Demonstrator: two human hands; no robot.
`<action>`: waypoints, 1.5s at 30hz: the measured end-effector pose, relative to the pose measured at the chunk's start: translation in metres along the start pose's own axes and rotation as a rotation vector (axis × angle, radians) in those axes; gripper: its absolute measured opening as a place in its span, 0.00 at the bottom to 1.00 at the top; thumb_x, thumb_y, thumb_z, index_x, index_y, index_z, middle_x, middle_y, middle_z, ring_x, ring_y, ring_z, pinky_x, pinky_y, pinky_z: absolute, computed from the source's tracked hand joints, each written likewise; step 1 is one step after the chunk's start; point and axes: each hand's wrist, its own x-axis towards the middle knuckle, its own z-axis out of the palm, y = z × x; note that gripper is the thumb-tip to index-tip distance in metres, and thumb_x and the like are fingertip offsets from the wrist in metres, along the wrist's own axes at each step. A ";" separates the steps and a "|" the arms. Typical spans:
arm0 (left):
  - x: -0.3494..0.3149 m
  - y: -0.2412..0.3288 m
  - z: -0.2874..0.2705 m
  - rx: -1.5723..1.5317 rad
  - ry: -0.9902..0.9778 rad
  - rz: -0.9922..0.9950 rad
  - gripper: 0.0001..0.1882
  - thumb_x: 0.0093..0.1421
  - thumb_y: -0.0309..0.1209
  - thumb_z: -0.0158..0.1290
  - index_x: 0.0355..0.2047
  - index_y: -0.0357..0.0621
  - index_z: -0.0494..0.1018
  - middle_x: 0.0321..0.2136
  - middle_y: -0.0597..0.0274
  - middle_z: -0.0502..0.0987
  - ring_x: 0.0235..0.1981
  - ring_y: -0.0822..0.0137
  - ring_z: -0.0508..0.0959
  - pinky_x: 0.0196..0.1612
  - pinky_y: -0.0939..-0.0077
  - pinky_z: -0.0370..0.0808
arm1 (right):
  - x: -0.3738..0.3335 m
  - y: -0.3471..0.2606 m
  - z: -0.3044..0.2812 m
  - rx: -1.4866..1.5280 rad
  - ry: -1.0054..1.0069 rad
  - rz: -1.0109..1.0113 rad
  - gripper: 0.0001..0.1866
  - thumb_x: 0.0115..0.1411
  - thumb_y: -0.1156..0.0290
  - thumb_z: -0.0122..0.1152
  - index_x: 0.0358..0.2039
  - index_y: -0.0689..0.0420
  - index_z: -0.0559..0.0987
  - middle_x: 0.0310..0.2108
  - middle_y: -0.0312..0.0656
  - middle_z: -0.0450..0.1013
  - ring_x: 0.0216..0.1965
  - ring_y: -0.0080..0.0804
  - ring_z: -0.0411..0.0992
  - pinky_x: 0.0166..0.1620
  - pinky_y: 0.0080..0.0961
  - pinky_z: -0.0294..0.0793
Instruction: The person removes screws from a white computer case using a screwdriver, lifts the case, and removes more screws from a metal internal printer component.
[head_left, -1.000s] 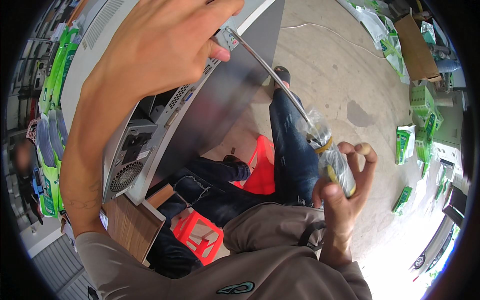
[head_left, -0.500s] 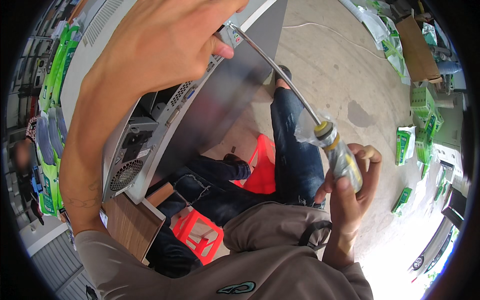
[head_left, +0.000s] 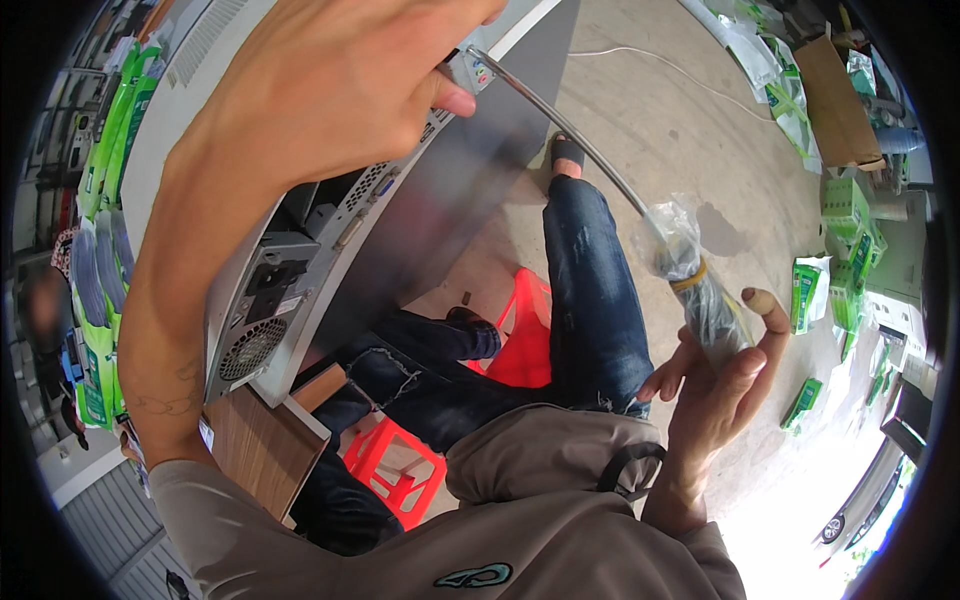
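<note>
overhead, left hand (head_left: pixel 330 100) pinching grey cable (head_left: pixel 580 150), right hand (head_left: pixel 715 385) gripping bagged plug (head_left: pixel 700 290)

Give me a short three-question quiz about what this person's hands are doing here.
1. True or false: the left hand rests on the red stool.
2. What does the right hand hold? A) plastic-wrapped cable end B) green packet C) cardboard box
3. What grey thing joins both hands?

Key: 1. False, it is raised, pinching the cable. 2. A, the bagged cable end. 3. The cable.
</note>
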 end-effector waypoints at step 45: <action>0.001 0.016 -0.014 -0.040 -0.038 -0.090 0.24 0.50 0.31 0.66 0.44 0.29 0.72 0.38 0.45 0.76 0.39 0.47 0.78 0.41 0.59 0.75 | 0.009 0.024 -0.002 0.020 -0.052 0.029 0.30 0.70 0.50 0.51 0.54 0.65 0.61 0.30 0.49 0.71 0.13 0.23 0.66 0.13 0.14 0.63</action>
